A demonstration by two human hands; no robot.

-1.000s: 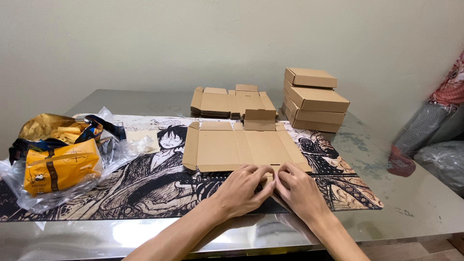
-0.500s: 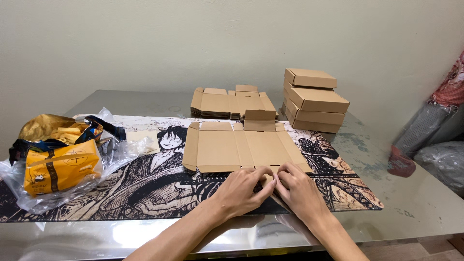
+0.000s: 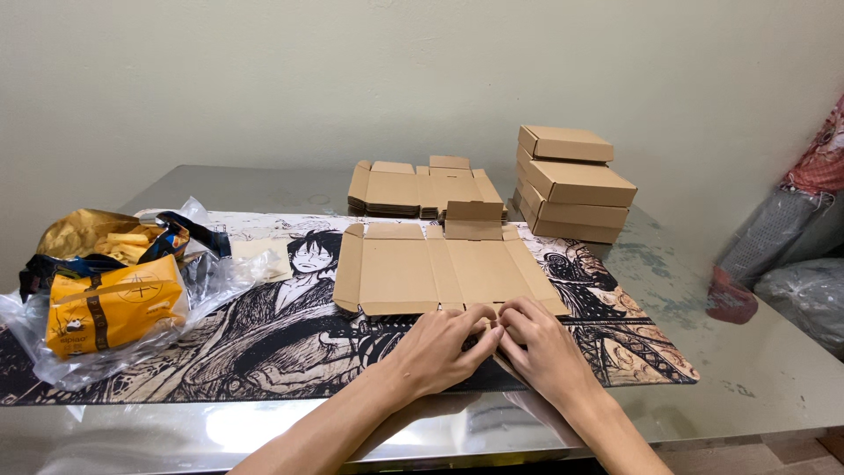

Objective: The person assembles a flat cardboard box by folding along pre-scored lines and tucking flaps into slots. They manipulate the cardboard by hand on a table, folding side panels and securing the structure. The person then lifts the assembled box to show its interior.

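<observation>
Flat cardboard box blank (image 3: pixel 444 271) lying on illustrated mat (image 3: pixel 264 343) on the counter (image 3: pixel 756 369), left hand (image 3: pixel 440 347) and right hand (image 3: pixel 545 347) side by side, fingers pinching its near flap, folded boxes (image 3: pixel 571 180) behind

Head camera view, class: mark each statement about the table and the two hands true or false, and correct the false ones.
1. Both hands press on the near edge of the flat cardboard box blank. True: the left hand and right hand meet there.
2. The stack of folded boxes stands at the left of the table. False: it stands at the far right.
3. A pile of flat blanks lies behind the blank being worked. True.
4. The yellow packages in clear plastic lie to the right of the hands. False: they lie to the left.
5. The blank lies on bare metal. False: it rests on an illustrated mat.
</observation>
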